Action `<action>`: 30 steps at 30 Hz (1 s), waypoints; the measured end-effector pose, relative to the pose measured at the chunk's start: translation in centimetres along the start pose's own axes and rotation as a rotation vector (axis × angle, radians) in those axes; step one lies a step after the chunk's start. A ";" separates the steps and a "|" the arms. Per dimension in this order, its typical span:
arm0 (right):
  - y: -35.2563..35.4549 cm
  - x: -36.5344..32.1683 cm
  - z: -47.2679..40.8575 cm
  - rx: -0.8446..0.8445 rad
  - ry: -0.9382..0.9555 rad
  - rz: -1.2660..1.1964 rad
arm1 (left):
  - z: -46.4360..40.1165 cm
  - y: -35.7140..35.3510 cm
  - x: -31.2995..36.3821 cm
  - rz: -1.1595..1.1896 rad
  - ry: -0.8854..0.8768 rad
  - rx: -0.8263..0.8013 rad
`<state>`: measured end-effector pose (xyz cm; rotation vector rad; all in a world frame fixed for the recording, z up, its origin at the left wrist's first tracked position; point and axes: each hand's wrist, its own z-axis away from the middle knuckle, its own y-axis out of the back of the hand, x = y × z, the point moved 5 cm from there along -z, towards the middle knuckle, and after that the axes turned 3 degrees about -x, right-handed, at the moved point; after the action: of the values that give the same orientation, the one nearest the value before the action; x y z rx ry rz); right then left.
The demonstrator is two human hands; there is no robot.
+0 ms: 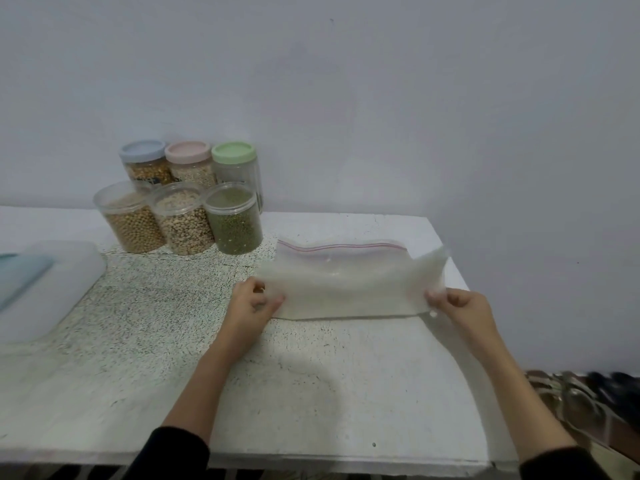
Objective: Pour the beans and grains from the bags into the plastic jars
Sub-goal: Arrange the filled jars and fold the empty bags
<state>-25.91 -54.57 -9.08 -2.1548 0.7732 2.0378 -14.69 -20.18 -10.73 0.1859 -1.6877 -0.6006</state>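
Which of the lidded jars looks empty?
The green-lidded jar, rightmost in the back row; the blue-lidded and pink-lidded ones hold grains.

Both forearms reach forward over the table (311, 393), dark sleeves at the near edge. Left hand (254, 301): fingers curled, pinching the left end of the clear bag (346, 285). Right hand (457, 306): pinching its right end, near the table's right edge.

Head view: single wide-angle camera, worn high, facing forward and down.
Nearness: close over the table (311, 393); wall (381, 98) fills the frame's upper half.
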 end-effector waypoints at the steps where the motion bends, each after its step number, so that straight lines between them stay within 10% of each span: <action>1: -0.2 -0.2 -0.1 0.040 0.001 0.010 | 0.2 -0.1 0.8 0.010 -0.022 0.054; 11: -2.5 1.0 -1.2 0.244 -0.269 0.524 | -0.3 -1.3 1.4 -0.267 0.112 0.216; 22: -3.4 0.7 -2.7 -0.007 -0.143 0.694 | -1.5 1.8 3.7 -0.585 0.115 0.337; 27: -5.4 -0.5 -3.6 -0.055 -0.014 0.660 | -2.6 -2.2 5.2 -0.565 -0.045 -0.296; 30: -7.0 -1.9 -3.9 0.099 0.098 0.568 | -1.9 -4.0 4.2 -0.641 0.003 -0.348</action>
<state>-19.46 -49.43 -8.83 -2.1658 1.6179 2.0561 -14.64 -25.95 -8.82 0.4819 -1.4791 -1.3559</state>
